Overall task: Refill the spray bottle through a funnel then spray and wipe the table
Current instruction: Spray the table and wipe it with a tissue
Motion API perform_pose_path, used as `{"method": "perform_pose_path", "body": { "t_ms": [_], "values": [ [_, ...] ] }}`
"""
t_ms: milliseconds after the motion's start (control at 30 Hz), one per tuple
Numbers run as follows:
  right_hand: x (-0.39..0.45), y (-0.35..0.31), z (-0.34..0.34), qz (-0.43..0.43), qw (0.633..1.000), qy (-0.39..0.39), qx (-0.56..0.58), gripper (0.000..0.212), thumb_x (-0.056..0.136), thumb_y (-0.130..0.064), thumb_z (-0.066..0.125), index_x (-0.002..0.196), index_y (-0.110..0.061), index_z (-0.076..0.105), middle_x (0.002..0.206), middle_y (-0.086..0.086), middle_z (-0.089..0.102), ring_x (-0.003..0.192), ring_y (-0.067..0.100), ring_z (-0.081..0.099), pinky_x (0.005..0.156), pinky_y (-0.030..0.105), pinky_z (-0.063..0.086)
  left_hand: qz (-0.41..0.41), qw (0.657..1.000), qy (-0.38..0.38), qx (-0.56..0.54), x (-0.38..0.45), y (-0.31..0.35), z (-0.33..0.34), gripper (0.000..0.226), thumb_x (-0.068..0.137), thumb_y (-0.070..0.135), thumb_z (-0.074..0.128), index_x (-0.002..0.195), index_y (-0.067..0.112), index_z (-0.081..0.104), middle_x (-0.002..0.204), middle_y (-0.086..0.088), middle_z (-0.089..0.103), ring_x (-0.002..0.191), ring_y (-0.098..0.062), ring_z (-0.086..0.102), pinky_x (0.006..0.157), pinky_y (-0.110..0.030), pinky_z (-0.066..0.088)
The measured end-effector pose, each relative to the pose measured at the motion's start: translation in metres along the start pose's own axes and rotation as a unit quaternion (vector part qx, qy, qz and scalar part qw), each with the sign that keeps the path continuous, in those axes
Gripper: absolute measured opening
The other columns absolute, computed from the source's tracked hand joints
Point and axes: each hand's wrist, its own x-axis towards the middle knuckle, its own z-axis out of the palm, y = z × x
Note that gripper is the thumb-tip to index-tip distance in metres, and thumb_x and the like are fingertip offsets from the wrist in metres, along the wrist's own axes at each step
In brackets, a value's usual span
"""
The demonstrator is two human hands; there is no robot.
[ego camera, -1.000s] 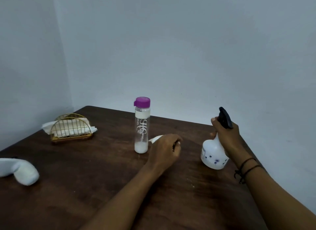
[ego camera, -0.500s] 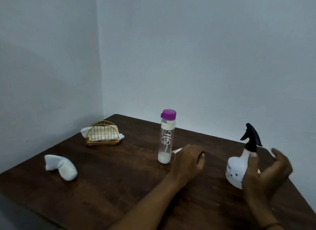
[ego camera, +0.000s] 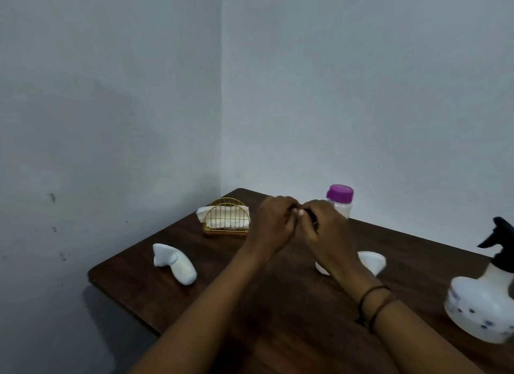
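- Fingers [ego camera: 289, 209] of both my hands are curled in and meeting in mid-air above the worktop [ego camera: 278, 304], knuckles toward me.
- My left hand [ego camera: 274, 223] and my right hand [ego camera: 324, 229] touch at the fingertips; something small and dark sits between them, but I cannot tell what it is, or whether either hand truly grips it (too blurred).
- Behind my right hand stands the clear bottle [ego camera: 340, 204] with its purple cap on; only its top and a bit of its base show.
- Just right of that base, the white funnel [ego camera: 371, 259] lies on its side on the wood.
- Far right, near me, the spray bottle [ego camera: 481, 304] stands upright, black trigger head on top, white belly with small dark prints, well apart from both hands.
- Over on the left, a rolled white cloth [ego camera: 175, 263] lies near the worktop edge.
- At the back, by the corner of the walls, a gold wire holder [ego camera: 226, 220] keeps a stack of white napkins upright.
- Dark bands circle my right wrist.
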Motion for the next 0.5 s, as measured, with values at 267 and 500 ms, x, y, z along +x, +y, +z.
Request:
{"method": "perform_pose_path", "body": {
  "t_ms": [267, 500],
  "values": [
    [0.052, 0.014, 0.114, 0.052, 0.980, -0.189, -0.029, 0.013, 0.095, -0.013, 0.054, 0.092, -0.018, 0.065, 0.092, -0.002, 0.064, 0.084, 0.013, 0.059, 0.066, 0.026, 0.045, -0.220, 0.968, 0.039, 0.117, 0.002, -0.122, -0.062, 0.018, 0.092, 0.012, 0.060, 0.109, 0.012, 0.068, 0.106, -0.005, 0.071, 0.097, -0.018, 0.062, 0.081, -0.031, 0.056],
    [0.069, 0.033, 0.161, 0.048, 0.957, -0.285, -0.042, 0.032, 0.092, 0.004, 0.053, 0.114, -0.012, 0.068, 0.127, 0.008, 0.061, 0.106, 0.022, 0.062, 0.088, 0.034, 0.052, -0.264, 0.952, -0.021, 0.154, -0.006, -0.163, -0.058, 0.032, 0.091, 0.015, 0.059, 0.123, 0.015, 0.059, 0.124, -0.005, 0.059, 0.116, -0.022, 0.047, 0.088, -0.032, 0.050]
  ]
}}
